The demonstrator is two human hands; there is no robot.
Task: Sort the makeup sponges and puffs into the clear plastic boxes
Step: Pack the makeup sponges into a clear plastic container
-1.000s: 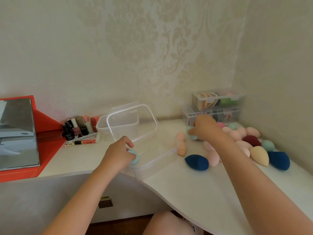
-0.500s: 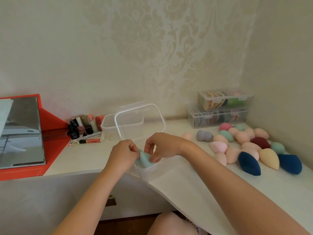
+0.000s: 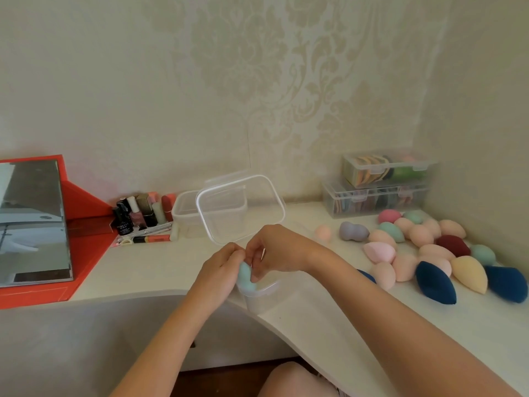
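A clear plastic box (image 3: 261,296) sits at the desk's front edge, its hinged lid (image 3: 240,207) standing open behind it. My left hand (image 3: 220,267) and my right hand (image 3: 274,253) meet over the box's near corner, and both pinch a mint-green sponge (image 3: 246,277) just above the box rim. A pile of several sponges lies on the right: pink (image 3: 379,251), grey (image 3: 352,231), dark red (image 3: 452,245), yellow (image 3: 469,273) and navy (image 3: 435,286).
Two closed clear boxes (image 3: 375,196) filled with puffs are stacked in the back right corner. Another open clear box (image 3: 186,210) stands behind the lid. Nail polish bottles and lipsticks (image 3: 143,214) sit by the wall. A red-framed mirror (image 3: 31,222) stands at the left.
My right hand came back from the sponge pile with a mint sponge and joined my left hand over the box. Since half a second ago the hands have barely moved.
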